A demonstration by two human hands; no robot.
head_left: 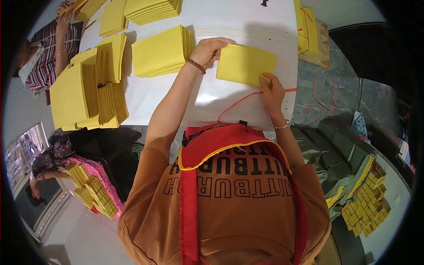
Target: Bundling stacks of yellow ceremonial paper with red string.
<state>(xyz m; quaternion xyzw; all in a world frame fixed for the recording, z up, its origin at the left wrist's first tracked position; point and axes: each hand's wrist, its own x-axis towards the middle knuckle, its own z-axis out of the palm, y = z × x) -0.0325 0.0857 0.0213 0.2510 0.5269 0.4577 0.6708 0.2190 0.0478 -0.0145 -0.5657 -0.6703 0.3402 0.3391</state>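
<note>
In front of me, over the white table point(201, 99), is a rectangle of yellow paper point(246, 66); I cannot tell how many sheets it has. My left hand point(210, 52) is closed at its upper left corner, a beaded bracelet on that wrist. My right hand point(273, 92) pinches the lower right corner between thumb and fingers. A red string point(240, 102) runs across the tabletop below the paper and passes by my right hand. Just left of my left hand lies a fanned stack of yellow paper point(159, 53).
Several stacks of yellow paper point(73, 95) crowd the table's left side, with another pile point(152, 11) at the far edge. At the upper left, a co-worker in a striped top point(51, 37) handles yellow paper. Tied yellow bundles point(309, 33) sit beyond the right edge.
</note>
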